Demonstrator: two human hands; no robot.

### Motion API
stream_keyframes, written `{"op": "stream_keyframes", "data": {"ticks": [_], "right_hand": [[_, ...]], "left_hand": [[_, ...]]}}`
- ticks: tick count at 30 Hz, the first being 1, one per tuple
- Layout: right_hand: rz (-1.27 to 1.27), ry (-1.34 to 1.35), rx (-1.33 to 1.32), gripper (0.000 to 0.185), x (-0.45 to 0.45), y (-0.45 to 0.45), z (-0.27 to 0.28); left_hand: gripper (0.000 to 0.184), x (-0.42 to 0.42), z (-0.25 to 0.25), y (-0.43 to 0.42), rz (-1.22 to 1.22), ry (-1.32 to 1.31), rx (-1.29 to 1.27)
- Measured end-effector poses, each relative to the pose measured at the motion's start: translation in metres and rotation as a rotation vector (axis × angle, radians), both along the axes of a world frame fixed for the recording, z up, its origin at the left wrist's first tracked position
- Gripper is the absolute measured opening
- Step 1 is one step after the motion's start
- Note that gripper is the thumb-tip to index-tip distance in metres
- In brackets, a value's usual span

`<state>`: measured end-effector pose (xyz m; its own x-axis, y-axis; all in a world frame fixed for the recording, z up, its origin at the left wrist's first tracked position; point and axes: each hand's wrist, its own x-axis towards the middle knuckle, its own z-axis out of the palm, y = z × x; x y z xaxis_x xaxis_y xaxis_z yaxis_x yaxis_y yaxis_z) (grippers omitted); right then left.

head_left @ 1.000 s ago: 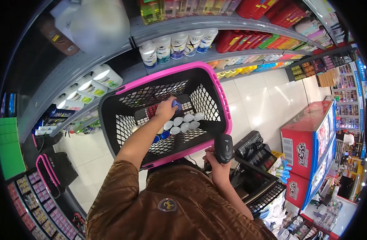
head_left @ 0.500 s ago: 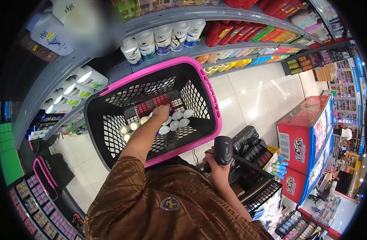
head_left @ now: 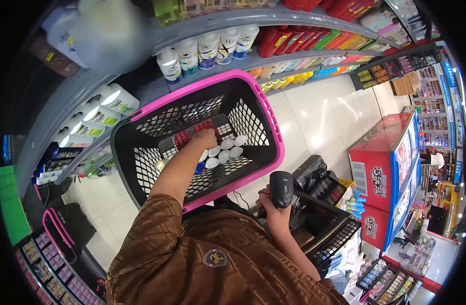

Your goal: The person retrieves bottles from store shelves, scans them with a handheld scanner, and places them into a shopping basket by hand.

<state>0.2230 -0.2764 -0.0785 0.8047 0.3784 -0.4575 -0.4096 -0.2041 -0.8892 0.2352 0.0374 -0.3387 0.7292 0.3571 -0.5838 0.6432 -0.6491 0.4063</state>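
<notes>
My left hand (head_left: pixel 206 138) reaches down into a black mesh shopping basket (head_left: pixel 274 122) with a pink rim. Its fingers are curled downward, and what they close on is hidden beneath the hand. Just to its right, several white-capped bottles (head_left: pixel 224 156) stand grouped on the basket floor. A blue item (head_left: pixel 200 168) shows beside my forearm. Outside the basket, my right hand (head_left: pixel 276 212) is wrapped round the handle of a black handheld barcode scanner (head_left: pixel 281 189), held upright. My left forearm covers part of the basket's contents.
Shelves hold white bottles (head_left: pixel 207 50) behind the basket, green-labelled white bottles (head_left: pixel 117 99) at left, and red bottles (head_left: pixel 273 41). A keyboard (head_left: pixel 310 170) lies beyond the scanner. Red cartons (head_left: pixel 371 178) stand at right. Another black-and-pink basket (head_left: pixel 70 226) sits at lower left.
My left hand stays low in the basket, shifted slightly. My forearm now covers most of the pale round tops at left, and the blue item shows more. The scanner stays in my right hand.
</notes>
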Motion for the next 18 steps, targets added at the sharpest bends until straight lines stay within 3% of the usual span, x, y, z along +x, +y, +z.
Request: {"op": "stream_keyframes", "data": {"ticks": [2, 4, 6, 8, 9, 11, 13, 16, 18], "right_hand": [[0.032, -0.014, -0.009, 0.018, -0.01, 0.006, 0.002], [0.106, -0.026, 0.01, 0.029, -0.02, 0.015, 0.001], [0.113, -0.029, 0.053, 0.021, -0.035, 0.03, 0.006], [0.131, -0.035, 0.109, 0.013, -0.049, 0.048, 0.015], [0.176, -0.024, 0.092, 0.012, -0.058, 0.056, 0.018], [0.235, -0.03, 0.131, 0.01, -0.073, 0.073, 0.014], [0.271, -0.042, 0.191, 0.01, -0.09, 0.092, 0.02], [0.318, -0.077, 0.262, 0.01, -0.109, 0.109, 0.02], [0.345, -0.095, 0.283, 0.01, -0.117, 0.109, 0.017]], "left_hand": [[0.034, -0.011, 0.008, 0.01, 0.047, -0.104, 0.006], [0.036, -0.029, 0.011, 0.025, 0.102, -0.208, 0.022], [0.037, -0.058, 0.014, 0.037, 0.398, -0.551, -0.317], [0.033, -0.095, 0.041, 0.041, 0.443, -0.8, -0.386], [0.033, -0.118, 0.099, 0.039, 0.444, -0.781, -0.397], [0.026, -0.155, 0.169, 0.048, 0.528, -0.995, -0.337], [0.026, -0.177, 0.232, 0.077, 0.596, -1.247, -0.064], [0.042, -0.189, 0.317, 0.126, 0.685, -1.545, 0.346], [0.053, -0.18, 0.366, 0.151, 0.773, -1.659, 0.225]]}}
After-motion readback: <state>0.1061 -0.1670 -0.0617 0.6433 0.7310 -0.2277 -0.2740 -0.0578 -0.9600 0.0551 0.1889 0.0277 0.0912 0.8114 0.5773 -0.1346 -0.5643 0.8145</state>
